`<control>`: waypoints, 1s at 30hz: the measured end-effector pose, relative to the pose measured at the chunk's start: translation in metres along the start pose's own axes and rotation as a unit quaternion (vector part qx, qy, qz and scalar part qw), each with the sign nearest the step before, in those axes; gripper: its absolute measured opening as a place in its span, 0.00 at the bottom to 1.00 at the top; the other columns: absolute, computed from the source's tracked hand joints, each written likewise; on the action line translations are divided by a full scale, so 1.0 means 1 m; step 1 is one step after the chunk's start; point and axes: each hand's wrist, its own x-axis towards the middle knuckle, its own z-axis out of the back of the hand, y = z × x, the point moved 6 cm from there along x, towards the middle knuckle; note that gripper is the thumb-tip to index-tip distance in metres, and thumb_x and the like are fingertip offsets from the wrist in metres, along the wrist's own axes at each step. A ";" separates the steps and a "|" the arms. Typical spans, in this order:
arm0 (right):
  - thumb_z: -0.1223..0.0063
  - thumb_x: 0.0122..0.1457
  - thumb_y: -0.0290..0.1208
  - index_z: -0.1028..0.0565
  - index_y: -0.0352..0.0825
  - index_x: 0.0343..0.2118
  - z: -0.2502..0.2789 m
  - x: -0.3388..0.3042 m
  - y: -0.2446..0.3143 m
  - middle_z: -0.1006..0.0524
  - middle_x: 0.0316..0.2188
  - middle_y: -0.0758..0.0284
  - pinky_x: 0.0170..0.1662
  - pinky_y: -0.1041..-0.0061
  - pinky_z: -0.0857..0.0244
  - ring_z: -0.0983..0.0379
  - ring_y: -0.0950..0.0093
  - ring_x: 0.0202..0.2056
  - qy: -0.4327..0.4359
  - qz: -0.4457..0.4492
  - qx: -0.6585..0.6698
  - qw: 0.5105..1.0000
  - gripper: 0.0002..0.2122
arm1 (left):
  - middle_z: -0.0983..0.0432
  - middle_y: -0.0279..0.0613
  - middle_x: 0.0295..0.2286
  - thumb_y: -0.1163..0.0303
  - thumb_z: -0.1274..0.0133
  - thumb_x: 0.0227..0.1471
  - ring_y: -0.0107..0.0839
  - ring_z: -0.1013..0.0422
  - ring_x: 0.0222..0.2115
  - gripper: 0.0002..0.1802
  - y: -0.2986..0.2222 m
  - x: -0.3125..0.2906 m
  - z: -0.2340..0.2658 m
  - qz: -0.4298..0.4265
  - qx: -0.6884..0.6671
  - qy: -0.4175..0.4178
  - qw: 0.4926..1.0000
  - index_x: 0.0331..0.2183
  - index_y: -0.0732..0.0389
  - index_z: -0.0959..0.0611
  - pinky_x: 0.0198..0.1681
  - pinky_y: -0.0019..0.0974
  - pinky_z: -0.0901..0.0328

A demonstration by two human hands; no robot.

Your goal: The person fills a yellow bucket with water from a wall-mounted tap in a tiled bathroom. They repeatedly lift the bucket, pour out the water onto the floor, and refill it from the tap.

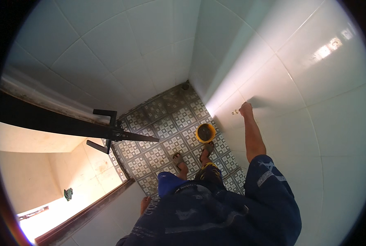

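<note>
1. From the middle of the view, the right arm is stretched out toward half past two, and the right hand (245,109) is held up at the pale tiled wall (289,119).
2. A small pale piece (235,112) is seen just beside that hand, on its nine o'clock side; whether it is grasped or fixed to the wall cannot be told, nor can the grip be made out.
3. The left hand (145,203) is lowered near seven o'clock, partly hidden by the dark shirt (215,209); whether it is clenched or released cannot be told.
4. A yellow bucket (199,138), with dark grey contents, is placed on the patterned floor (178,119) near the centre, toward four o'clock.
5. Sandals are worn on both feet, the left sandal (176,155) at six o'clock, the right sandal (210,146) toward five, near the bucket.
6. At nine o'clock, a dark door (59,119) is seen edge-on, fitted with black handles (105,112).
</note>
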 end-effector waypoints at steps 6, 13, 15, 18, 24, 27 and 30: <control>0.48 0.49 0.30 0.30 0.27 0.38 0.006 -0.009 -0.002 0.25 0.35 0.53 0.41 0.71 0.30 0.26 0.60 0.39 0.032 0.017 -0.028 0.999 0.14 | 0.24 0.49 0.36 0.55 0.57 0.56 0.38 0.28 0.38 0.24 -0.045 -0.003 0.001 0.031 0.058 -0.003 0.998 0.45 0.67 0.27 0.40 0.39 0.35; 0.50 0.50 0.29 0.31 0.31 0.38 0.003 -0.006 -0.003 0.26 0.34 0.56 0.38 0.72 0.30 0.26 0.65 0.36 0.007 0.099 -0.071 0.993 0.13 | 0.24 0.50 0.36 0.58 0.56 0.56 0.39 0.28 0.38 0.23 -0.028 0.006 -0.002 0.036 -0.027 -0.057 0.997 0.45 0.68 0.28 0.39 0.39 0.34; 0.52 0.52 0.30 0.31 0.32 0.37 0.004 -0.018 -0.003 0.26 0.34 0.58 0.38 0.72 0.30 0.26 0.66 0.36 0.000 0.125 -0.096 0.988 0.10 | 0.24 0.50 0.36 0.58 0.56 0.56 0.39 0.28 0.39 0.24 -0.038 -0.010 -0.005 0.019 -0.048 -0.056 0.997 0.45 0.69 0.28 0.39 0.38 0.34; 0.56 0.55 0.29 0.30 0.35 0.36 0.016 -0.019 0.008 0.26 0.32 0.60 0.38 0.70 0.30 0.26 0.66 0.35 -0.048 0.193 -0.098 0.975 0.08 | 0.24 0.50 0.37 0.59 0.55 0.55 0.38 0.28 0.39 0.23 0.027 0.020 -0.027 -0.064 -0.106 -0.025 0.992 0.46 0.67 0.28 0.40 0.38 0.34; 0.62 0.58 0.32 0.26 0.37 0.32 0.018 -0.014 -0.003 0.25 0.30 0.60 0.38 0.66 0.31 0.27 0.63 0.35 -0.055 0.231 -0.027 0.971 0.10 | 0.24 0.48 0.35 0.58 0.51 0.54 0.35 0.28 0.36 0.22 0.038 0.006 -0.096 -0.045 -0.186 -0.001 0.982 0.44 0.66 0.25 0.37 0.37 0.35; 0.62 0.56 0.33 0.24 0.36 0.29 0.018 -0.018 0.002 0.24 0.33 0.60 0.41 0.66 0.31 0.26 0.65 0.37 -0.064 0.267 -0.023 0.961 0.12 | 0.24 0.48 0.35 0.57 0.51 0.54 0.35 0.28 0.36 0.24 0.009 -0.046 -0.107 0.071 -0.179 0.005 0.981 0.44 0.67 0.26 0.37 0.36 0.34; 0.62 0.57 0.31 0.27 0.38 0.33 0.022 -0.024 0.005 0.25 0.30 0.61 0.39 0.67 0.31 0.27 0.64 0.36 -0.083 0.304 -0.060 0.947 0.09 | 0.25 0.49 0.35 0.57 0.52 0.55 0.35 0.28 0.36 0.25 -0.003 -0.074 -0.113 0.057 -0.232 -0.020 0.971 0.45 0.69 0.28 0.37 0.37 0.34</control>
